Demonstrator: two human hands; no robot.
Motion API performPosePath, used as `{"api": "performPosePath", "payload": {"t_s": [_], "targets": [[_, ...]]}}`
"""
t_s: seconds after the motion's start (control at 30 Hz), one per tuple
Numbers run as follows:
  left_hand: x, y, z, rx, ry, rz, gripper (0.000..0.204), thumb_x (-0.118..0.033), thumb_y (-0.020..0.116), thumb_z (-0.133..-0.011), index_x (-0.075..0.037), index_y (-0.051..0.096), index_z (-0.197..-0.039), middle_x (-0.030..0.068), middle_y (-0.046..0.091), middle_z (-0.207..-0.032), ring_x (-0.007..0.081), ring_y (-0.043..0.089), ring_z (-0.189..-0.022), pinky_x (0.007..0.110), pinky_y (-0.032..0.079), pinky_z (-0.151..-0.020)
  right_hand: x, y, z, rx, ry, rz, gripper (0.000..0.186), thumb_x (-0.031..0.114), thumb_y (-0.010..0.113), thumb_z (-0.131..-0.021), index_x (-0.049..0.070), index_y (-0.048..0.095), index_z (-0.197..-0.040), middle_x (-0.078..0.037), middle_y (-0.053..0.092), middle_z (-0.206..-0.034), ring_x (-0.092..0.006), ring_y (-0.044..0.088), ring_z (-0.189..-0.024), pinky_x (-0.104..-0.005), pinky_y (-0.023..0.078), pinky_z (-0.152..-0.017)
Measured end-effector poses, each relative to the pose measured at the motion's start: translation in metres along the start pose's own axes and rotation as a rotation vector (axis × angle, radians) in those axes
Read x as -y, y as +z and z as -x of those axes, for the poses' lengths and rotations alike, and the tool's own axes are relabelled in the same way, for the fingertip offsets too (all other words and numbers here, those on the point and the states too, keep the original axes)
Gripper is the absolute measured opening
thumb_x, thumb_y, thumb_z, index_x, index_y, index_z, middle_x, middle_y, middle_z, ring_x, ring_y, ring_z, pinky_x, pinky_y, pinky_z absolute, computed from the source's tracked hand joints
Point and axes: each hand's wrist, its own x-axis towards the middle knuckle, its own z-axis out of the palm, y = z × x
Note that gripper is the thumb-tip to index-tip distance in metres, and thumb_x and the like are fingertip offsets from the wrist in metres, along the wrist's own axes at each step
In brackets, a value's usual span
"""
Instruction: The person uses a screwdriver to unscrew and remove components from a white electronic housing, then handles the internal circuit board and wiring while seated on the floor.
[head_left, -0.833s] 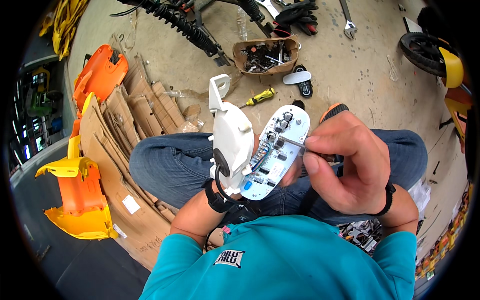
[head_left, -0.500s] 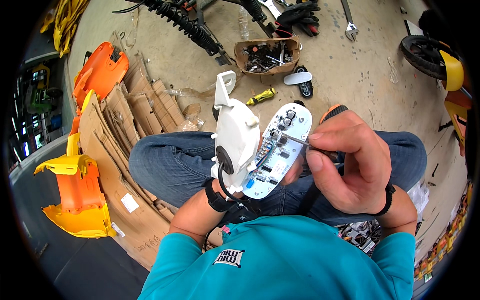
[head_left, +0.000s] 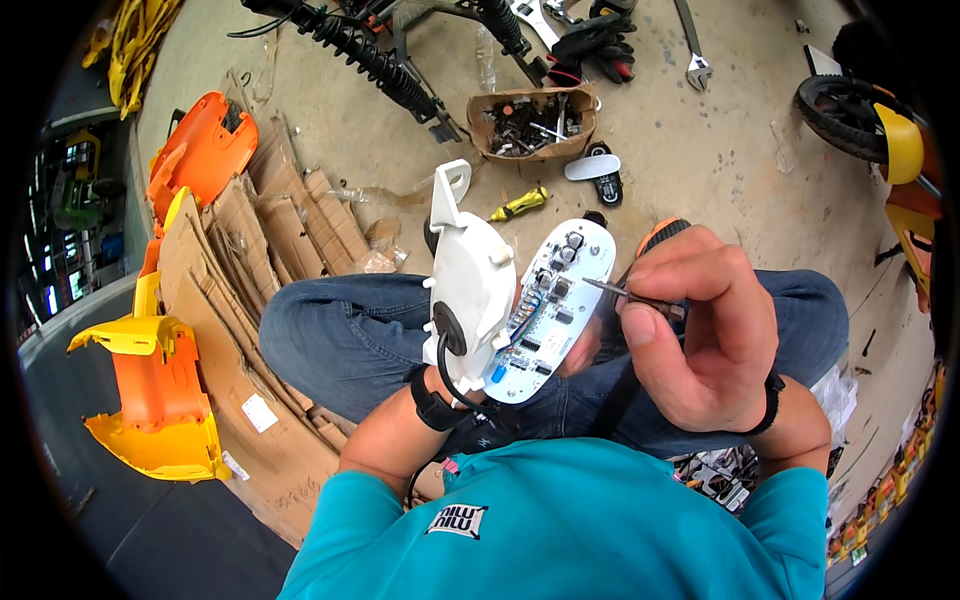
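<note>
Over tan concrete floor [head_left: 720, 150], cradling oblong white circuit board [head_left: 553, 318], likely light, stiff, fragile, best edge-held, in half-hidden left hand [head_left: 583, 350], pinching slim metal tool [head_left: 608, 288] over board's right edge in right hand [head_left: 705, 325].

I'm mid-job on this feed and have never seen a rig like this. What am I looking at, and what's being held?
There is no robot here: these are a person's bare hands, filmed downward by a fisheye camera worn on the head, so straight edges bend near the rim. The left hand, mostly hidden, holds a circuit board beside a white plastic housing. The right hand pinches a slim metal tool near the board's edge. On the floor lie a yellow-handled screwdriver, an adjustable wrench, black gloves and a cardboard box of small parts.
</note>
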Motion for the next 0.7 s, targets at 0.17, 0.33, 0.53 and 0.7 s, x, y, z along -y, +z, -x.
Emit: {"api": "performPosePath", "payload": {"t_s": [0.17, 0.33, 0.53, 0.7], "targets": [[-0.003, 0.005, -0.004, 0.072, 0.003, -0.054, 0.074, -0.067, 0.039, -0.086, -0.001, 0.055, -0.113, 0.0138, 0.061, -0.074, 0.0171, 0.046, -0.06, 0.028, 0.031, -0.055, 0.001, -0.001, -0.001, -0.016, 0.005, 0.003, 0.017, -0.008, 0.064, -0.075, -0.005, 0.055, -0.089, -0.014, 0.061, -0.078, -0.017, 0.056, -0.06, -0.0252, 0.042, -0.051], [-0.006, 0.013, -0.008, 0.101, -0.006, -0.078, 0.072, -0.069, 0.04, -0.085, -0.002, 0.058, -0.103, 0.0116, 0.058, -0.068, 0.0157, 0.042, -0.054, 0.028, 0.03, -0.053, 0.004, 0.0, -0.003, -0.016, 0.002, 0.01, 0.016, -0.008, 0.063, -0.075, -0.004, 0.055, -0.089, -0.014, 0.061, -0.077, -0.0173, 0.055, -0.059, -0.0252, 0.043, -0.051], [-0.001, -0.008, -0.01, 0.346, -0.024, 0.071, 0.065, -0.06, 0.041, -0.088, 0.0, 0.052, -0.109, 0.0117, 0.055, -0.083, 0.0185, 0.045, -0.07, 0.031, 0.035, -0.065, 0.006, -0.002, -0.003, -0.009, 0.021, 0.029, 0.018, -0.006, 0.064, -0.074, -0.004, 0.055, -0.089, -0.014, 0.061, -0.076, -0.0173, 0.055, -0.059, -0.0252, 0.043, -0.051], [0.004, -0.022, -0.01, 0.48, -0.059, 0.217, 0.06, -0.049, 0.04, -0.094, 0.002, 0.047, -0.126, 0.0136, 0.056, -0.093, 0.0222, 0.05, -0.083, 0.034, 0.042, -0.076, 0.009, -0.004, 0.0, -0.015, 0.051, 0.037, 0.018, -0.004, 0.065, -0.074, -0.003, 0.054, -0.089, -0.014, 0.061, -0.077, -0.0166, 0.055, -0.059, -0.0247, 0.043, -0.051]]}}
